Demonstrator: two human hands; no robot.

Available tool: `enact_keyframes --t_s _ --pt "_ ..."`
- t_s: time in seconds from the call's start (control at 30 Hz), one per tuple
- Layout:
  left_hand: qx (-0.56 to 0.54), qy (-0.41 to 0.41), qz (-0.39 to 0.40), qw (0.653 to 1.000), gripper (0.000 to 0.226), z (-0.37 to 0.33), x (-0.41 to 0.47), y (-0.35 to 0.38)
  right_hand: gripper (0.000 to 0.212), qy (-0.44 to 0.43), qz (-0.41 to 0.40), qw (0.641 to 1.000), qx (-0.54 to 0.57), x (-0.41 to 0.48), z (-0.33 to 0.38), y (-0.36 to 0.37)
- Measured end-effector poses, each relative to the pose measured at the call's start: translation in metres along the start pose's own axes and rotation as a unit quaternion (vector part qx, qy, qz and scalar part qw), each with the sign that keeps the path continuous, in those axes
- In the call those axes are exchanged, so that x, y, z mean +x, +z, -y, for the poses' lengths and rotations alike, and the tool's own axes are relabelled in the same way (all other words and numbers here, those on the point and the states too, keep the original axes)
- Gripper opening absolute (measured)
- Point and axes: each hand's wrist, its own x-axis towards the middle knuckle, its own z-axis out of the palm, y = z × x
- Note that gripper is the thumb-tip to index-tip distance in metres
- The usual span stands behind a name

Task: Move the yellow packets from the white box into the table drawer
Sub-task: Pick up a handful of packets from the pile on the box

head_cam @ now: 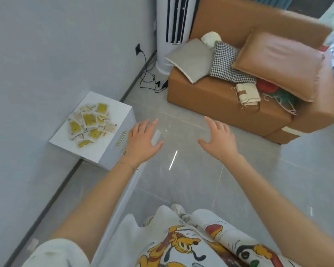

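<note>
No text, brand or number can be read.

The packets [90, 125] at far left carry dark print on their yellow faces, but it is too small and blurred to make out. The shirt [181, 245] at the near edge bears cartoon dog pictures; any lettering among them cannot be told. The cream bag [248, 94] on the sofa [210, 97] at far right has a brown patch [241, 91] on its front, and whatever mark it holds is too small to read.
</note>
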Motion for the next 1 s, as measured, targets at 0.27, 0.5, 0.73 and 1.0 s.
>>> enact_keyframes --t_s 0.27,0.5,0.73,1.0 --pt "-0.021 -0.126 -0.020 0.992 0.082 0.046 -0.006 0.003 0.077 -0.108 0.042 0.993 -0.001 0.079 0.035 0.007" --pt "-0.038 -0.172 -0.040 0.984 0.076 0.091 0.040 -0.009 0.077 -0.137 0.065 0.988 -0.020 0.137 0.075 0.021" --pt "-0.035 -0.196 -0.031 0.979 0.086 0.177 0.075 -0.037 0.076 -0.147 0.077 0.986 -0.008 0.206 0.163 0.044" --pt "-0.050 -0.266 -0.047 0.962 0.078 0.269 0.096 -0.082 0.076 -0.203 0.084 0.975 0.007 0.268 0.280 0.064"
